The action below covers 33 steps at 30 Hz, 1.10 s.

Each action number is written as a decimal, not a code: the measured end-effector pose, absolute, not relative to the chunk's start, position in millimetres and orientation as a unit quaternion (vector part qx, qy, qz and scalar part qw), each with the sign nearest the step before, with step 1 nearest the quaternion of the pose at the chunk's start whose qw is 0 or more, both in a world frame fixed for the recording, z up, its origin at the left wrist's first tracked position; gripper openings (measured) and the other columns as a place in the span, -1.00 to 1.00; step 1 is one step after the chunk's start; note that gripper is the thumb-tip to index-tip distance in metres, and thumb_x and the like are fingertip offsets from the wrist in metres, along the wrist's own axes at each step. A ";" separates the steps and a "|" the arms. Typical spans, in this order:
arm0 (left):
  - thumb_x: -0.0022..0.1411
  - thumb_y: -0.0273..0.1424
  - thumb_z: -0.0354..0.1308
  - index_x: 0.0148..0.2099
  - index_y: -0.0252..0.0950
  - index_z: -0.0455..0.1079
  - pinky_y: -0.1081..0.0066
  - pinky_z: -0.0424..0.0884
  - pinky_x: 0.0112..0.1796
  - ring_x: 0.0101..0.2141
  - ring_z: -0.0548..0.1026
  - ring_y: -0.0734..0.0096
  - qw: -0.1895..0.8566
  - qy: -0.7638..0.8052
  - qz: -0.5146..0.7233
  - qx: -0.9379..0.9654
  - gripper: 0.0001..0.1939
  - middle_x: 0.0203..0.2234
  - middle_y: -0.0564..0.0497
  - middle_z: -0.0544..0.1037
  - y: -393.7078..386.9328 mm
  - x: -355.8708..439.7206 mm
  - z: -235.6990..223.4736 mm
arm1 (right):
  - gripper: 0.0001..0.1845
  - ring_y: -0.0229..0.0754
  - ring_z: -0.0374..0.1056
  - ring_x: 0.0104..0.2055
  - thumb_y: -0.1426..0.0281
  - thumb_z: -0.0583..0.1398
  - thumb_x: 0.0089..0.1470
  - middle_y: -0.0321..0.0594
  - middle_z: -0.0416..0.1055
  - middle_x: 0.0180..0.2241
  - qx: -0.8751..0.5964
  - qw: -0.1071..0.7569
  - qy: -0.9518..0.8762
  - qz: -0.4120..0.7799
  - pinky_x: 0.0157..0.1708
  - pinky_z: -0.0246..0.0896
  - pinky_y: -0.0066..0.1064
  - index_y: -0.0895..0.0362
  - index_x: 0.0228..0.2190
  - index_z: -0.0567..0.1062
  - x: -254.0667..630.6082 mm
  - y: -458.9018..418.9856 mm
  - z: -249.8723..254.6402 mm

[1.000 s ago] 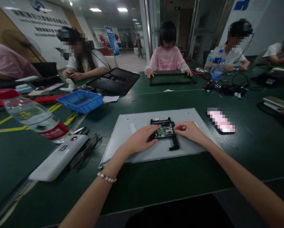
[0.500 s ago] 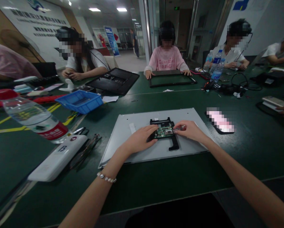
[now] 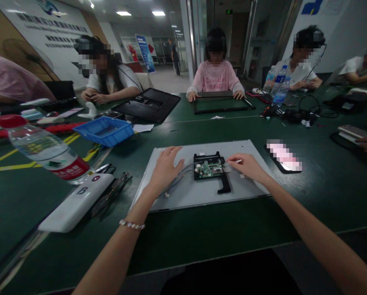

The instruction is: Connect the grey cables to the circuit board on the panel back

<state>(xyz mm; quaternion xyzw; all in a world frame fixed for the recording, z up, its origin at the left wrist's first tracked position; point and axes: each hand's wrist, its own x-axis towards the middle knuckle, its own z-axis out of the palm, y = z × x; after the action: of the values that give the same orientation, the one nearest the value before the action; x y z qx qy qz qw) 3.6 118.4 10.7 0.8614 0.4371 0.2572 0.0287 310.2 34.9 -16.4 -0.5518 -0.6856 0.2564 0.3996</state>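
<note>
A green circuit board lies in a black plastic bracket on top of a flat pale-grey panel. Just left of the bracket, my left hand hovers over the panel with its fingers stretched out and holding nothing. Thin grey cables run from the board's left side beneath that hand. At the board's right edge my right hand is pinched closed. Something small and pale shows between its fingertips, but its kind is unclear. A small light strip lies below those fingers.
To the left are a tilted water bottle, a white power bank, glasses and a blue tray. A phone lies right of the panel. Across the table, a person holds a black frame; other people sit around.
My left hand has lifted off the board and moved left, uncovering the board's left part and the grey cables. My right hand stays at the board's right edge, shifted slightly right.
</note>
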 end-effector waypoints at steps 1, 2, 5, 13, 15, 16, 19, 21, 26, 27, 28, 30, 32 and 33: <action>0.24 -0.30 0.02 0.18 -0.28 0.19 0.09 0.15 0.12 0.08 0.27 0.09 0.018 0.464 0.269 0.844 -0.53 0.05 -0.16 0.31 124.1 -1.4 6.2 | -0.79 -0.13 0.42 -0.21 0.34 0.15 0.06 -0.18 0.52 -0.24 -0.550 0.400 -0.687 0.257 -0.24 0.31 -0.32 0.07 -0.29 0.56 310.0 34.5 -16.0; 0.21 -0.30 0.05 0.17 -0.30 0.20 0.11 0.19 0.09 0.04 0.30 0.09 0.016 0.487 0.275 0.829 -0.51 0.02 -0.17 0.30 129.3 -6.4 1.7 | -0.79 -0.13 0.41 -0.21 0.34 0.15 0.07 -0.18 0.52 -0.24 -0.547 0.400 -0.689 0.256 -0.24 0.31 -0.32 0.07 -0.29 0.56 309.9 34.2 -15.7; 0.14 -0.30 0.08 0.16 -0.30 0.20 0.22 0.32 -0.02 -0.18 0.43 0.24 0.064 0.532 0.256 0.804 -0.47 -0.05 -0.15 0.29 141.5 -19.0 -8.6 | -0.79 -0.12 0.41 -0.20 0.35 0.14 0.06 -0.19 0.52 -0.23 -0.544 0.396 -0.694 0.255 -0.24 0.31 -0.31 0.06 -0.29 0.57 309.8 33.7 -15.4; 0.09 -0.39 0.00 -0.17 -0.25 0.40 0.32 0.35 -0.22 -0.36 0.44 0.28 0.076 0.520 0.198 0.827 -0.74 -0.36 -0.03 0.45 149.1 -27.3 -9.3 | -0.79 -0.13 0.41 -0.20 0.35 0.13 0.07 -0.19 0.52 -0.24 -0.537 0.398 -0.696 0.263 -0.25 0.33 -0.32 0.06 -0.31 0.57 307.5 32.0 -14.5; 0.10 -0.38 -0.01 -0.23 -0.26 0.42 0.32 0.34 -0.24 -0.36 0.45 0.26 0.077 0.514 0.209 0.828 -0.78 -0.38 -0.04 0.48 147.3 -26.1 -5.9 | -0.78 -0.14 0.41 -0.21 0.35 0.13 0.07 -0.20 0.52 -0.24 -0.528 0.399 -0.701 0.264 -0.27 0.33 -0.32 0.06 -0.31 0.57 306.9 31.5 -14.0; 0.10 -0.37 0.00 -0.27 -0.26 0.42 0.32 0.34 -0.25 -0.36 0.45 0.26 0.079 0.516 0.218 0.824 -0.79 -0.40 -0.05 0.49 146.7 -25.7 -3.8 | -0.78 -0.14 0.41 -0.21 0.35 0.13 0.07 -0.20 0.52 -0.24 -0.526 0.398 -0.704 0.263 -0.27 0.33 -0.32 0.06 -0.31 0.57 306.8 31.6 -13.9; 0.09 -0.32 0.04 -0.34 -0.26 0.44 0.36 0.35 -0.28 -0.39 0.46 0.29 0.105 0.543 0.274 0.787 -0.82 -0.45 -0.02 0.52 146.8 -26.1 4.5 | -0.80 -0.14 0.41 -0.22 0.35 0.14 0.07 -0.20 0.53 -0.26 -0.536 0.402 -0.699 0.251 -0.28 0.32 -0.33 0.06 -0.31 0.57 306.8 33.1 -14.3; 0.07 -0.28 0.08 -0.32 -0.27 0.45 0.41 0.35 -0.35 -0.43 0.46 0.34 0.155 0.555 0.340 0.743 -0.80 -0.49 0.02 0.51 148.1 -27.8 10.6 | -0.80 -0.15 0.41 -0.23 0.34 0.14 0.07 -0.20 0.53 -0.27 -0.546 0.412 -0.691 0.234 -0.29 0.30 -0.35 0.07 -0.32 0.56 306.9 34.4 -14.6; 0.03 -0.19 0.18 -0.27 -0.30 0.45 0.51 0.27 -0.48 -0.49 0.40 0.46 0.315 0.515 0.426 0.674 -0.70 -0.52 0.05 0.46 145.3 -31.2 23.8 | -0.77 -0.16 0.41 -0.24 0.30 0.12 0.10 -0.17 0.52 -0.27 -0.552 0.442 -0.679 0.196 -0.30 0.30 -0.36 0.09 -0.32 0.56 305.0 33.8 -12.4; 0.02 -0.18 0.19 -0.28 -0.30 0.46 0.51 0.26 -0.48 -0.48 0.40 0.47 0.336 0.509 0.405 0.680 -0.70 -0.51 0.05 0.46 143.0 -30.6 25.8 | -0.77 -0.15 0.41 -0.24 0.30 0.11 0.10 -0.17 0.52 -0.26 -0.551 0.444 -0.679 0.192 -0.29 0.30 -0.35 0.09 -0.32 0.56 304.1 33.1 -11.7; 0.02 -0.18 0.20 -0.28 -0.30 0.46 0.51 0.26 -0.48 -0.48 0.39 0.47 0.352 0.506 0.377 0.692 -0.70 -0.50 0.04 0.47 140.3 -29.5 27.3 | -0.77 -0.15 0.40 -0.23 0.31 0.11 0.11 -0.17 0.52 -0.25 -0.550 0.445 -0.681 0.189 -0.28 0.30 -0.34 0.09 -0.32 0.55 303.1 32.3 -11.0; 0.01 -0.17 0.20 -0.32 -0.29 0.47 0.48 0.27 -0.46 -0.48 0.39 0.45 0.367 0.495 0.313 0.722 -0.71 -0.49 0.03 0.48 134.6 -26.1 29.2 | -0.78 -0.15 0.40 -0.23 0.32 0.11 0.10 -0.17 0.52 -0.25 -0.548 0.440 -0.688 0.182 -0.26 0.30 -0.34 0.09 -0.31 0.55 301.0 30.8 -9.9; 0.01 -0.17 0.19 -0.35 -0.28 0.48 0.45 0.29 -0.43 -0.47 0.40 0.42 0.364 0.487 0.258 0.751 -0.72 -0.48 0.02 0.50 129.9 -22.4 29.3 | -0.79 -0.15 0.40 -0.23 0.35 0.11 0.10 -0.17 0.51 -0.25 -0.544 0.430 -0.698 0.179 -0.27 0.30 -0.34 0.08 -0.31 0.55 299.1 29.6 -9.1; 0.01 -0.17 0.18 -0.35 -0.28 0.48 0.43 0.31 -0.42 -0.46 0.41 0.40 0.357 0.488 0.238 0.760 -0.72 -0.49 0.02 0.51 128.4 -20.9 28.6 | -0.79 -0.15 0.40 -0.23 0.37 0.10 0.09 -0.17 0.51 -0.25 -0.543 0.424 -0.702 0.178 -0.27 0.30 -0.34 0.08 -0.31 0.55 298.4 29.2 -8.8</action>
<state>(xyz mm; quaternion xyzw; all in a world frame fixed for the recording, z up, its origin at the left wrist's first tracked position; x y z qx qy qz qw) -20.9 128.4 28.6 0.7604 0.4876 0.2381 0.3570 298.4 29.2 -8.8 -0.5430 -0.7024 0.1782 0.4243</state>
